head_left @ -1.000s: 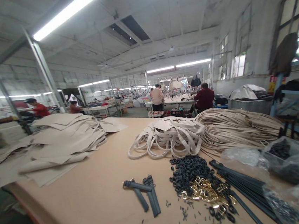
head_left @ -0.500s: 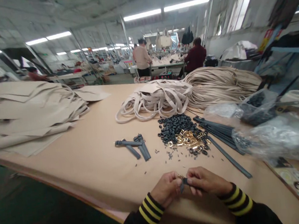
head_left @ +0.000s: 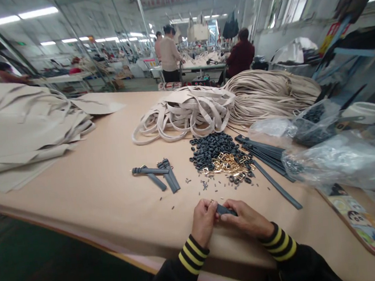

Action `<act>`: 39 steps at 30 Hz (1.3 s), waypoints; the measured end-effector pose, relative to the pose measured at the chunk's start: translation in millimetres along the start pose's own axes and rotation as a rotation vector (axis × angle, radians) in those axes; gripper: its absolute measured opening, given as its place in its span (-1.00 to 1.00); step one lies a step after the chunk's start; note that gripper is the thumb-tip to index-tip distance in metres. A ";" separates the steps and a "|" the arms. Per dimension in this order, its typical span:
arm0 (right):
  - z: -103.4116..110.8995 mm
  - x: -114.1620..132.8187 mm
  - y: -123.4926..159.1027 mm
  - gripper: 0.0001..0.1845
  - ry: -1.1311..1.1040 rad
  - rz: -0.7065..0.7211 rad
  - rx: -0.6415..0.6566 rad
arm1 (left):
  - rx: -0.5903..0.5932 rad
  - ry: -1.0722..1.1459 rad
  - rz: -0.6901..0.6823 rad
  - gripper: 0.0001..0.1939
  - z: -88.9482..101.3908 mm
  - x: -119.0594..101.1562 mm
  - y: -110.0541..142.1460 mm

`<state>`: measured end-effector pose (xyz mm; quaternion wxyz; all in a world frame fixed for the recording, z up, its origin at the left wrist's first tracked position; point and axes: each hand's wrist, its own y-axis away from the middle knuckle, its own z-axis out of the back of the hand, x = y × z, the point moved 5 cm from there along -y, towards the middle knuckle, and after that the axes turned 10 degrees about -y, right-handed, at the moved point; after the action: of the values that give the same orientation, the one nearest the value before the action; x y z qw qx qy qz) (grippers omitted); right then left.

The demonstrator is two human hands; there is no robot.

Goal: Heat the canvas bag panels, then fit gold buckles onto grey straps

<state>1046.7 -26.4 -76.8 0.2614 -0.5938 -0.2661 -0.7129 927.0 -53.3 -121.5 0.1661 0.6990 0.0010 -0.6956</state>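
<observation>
Tan cutting table (head_left: pixel 80 199), factory floor: left hand (head_left: pixel 204 223) and right hand (head_left: pixel 248 223) are both closed narrowly on a short dark grey strap piece (head_left: pixel 225 209), held close together near the table's near edge. Further grey strap pieces (head_left: pixel 156 174) lie ahead, just beside dark rings (head_left: pixel 210 149) and brass buckles (head_left: pixel 226 163).
</observation>
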 end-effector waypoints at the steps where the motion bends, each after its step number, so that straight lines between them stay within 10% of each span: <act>1: -0.4 -1.9 -0.3 -0.86 -0.022 -0.006 -0.005 | -0.012 -0.021 -0.015 -0.70 0.5 -2.6 0.6; 11: 11.9 -8.4 -0.7 -0.94 0.206 -0.033 0.008 | 0.439 -0.167 0.103 -0.71 -9.2 -10.9 0.6; 15: 32.4 1.1 -9.1 -0.93 0.401 -0.025 0.041 | 0.365 -0.136 0.103 -0.72 -14.0 -15.7 -0.8; 22: 91.3 -0.6 -30.5 -0.83 0.815 -0.085 -0.314 | 0.317 -0.030 0.104 -0.70 -14.6 -11.2 -8.6; 32: 83.1 3.4 -36.6 -0.97 0.890 -0.131 -0.371 | 0.244 0.011 0.111 -0.70 -12.9 -13.2 -10.5; 39: 43.9 16.4 -7.1 -0.83 0.367 -0.010 -0.294 | 0.189 0.072 0.104 -0.67 -12.3 -17.4 -7.5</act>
<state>1070.3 8.1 -54.4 0.2125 -0.4845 -0.1104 -0.8413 936.7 -39.3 -106.6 0.1353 0.7352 -0.0950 -0.6574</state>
